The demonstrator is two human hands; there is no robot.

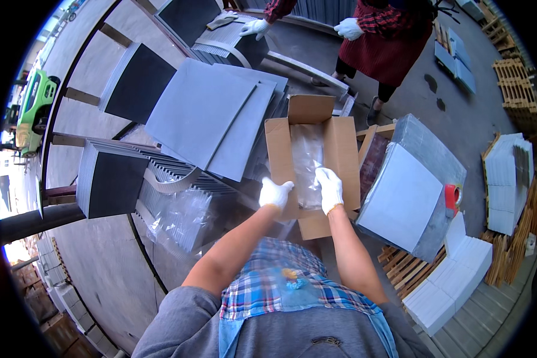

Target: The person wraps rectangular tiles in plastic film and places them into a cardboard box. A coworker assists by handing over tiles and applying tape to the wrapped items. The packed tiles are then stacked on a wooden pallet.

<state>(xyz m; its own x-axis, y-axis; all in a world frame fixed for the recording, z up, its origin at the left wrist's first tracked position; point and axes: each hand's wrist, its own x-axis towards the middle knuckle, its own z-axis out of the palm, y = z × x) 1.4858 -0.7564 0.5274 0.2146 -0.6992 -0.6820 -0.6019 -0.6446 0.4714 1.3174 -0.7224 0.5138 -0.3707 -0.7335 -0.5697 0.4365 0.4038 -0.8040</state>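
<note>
An open cardboard box stands in front of me, its flaps folded outward. Inside it lies clear plastic wrapping around contents I cannot make out. My left hand, in a white knit glove, is closed at the lower end of the box's left flap, thumb pointing toward the opening. My right hand, gloved likewise, reaches over the box's near right part. Its fingers are curled together on the right edge of the plastic.
Grey flat panels are piled to the left, near slotted stacks and a loose plastic sheet. A red tape dispenser rests on the grey-topped stack at right. Across from me stands a co-worker in white gloves. Pallets line the far right.
</note>
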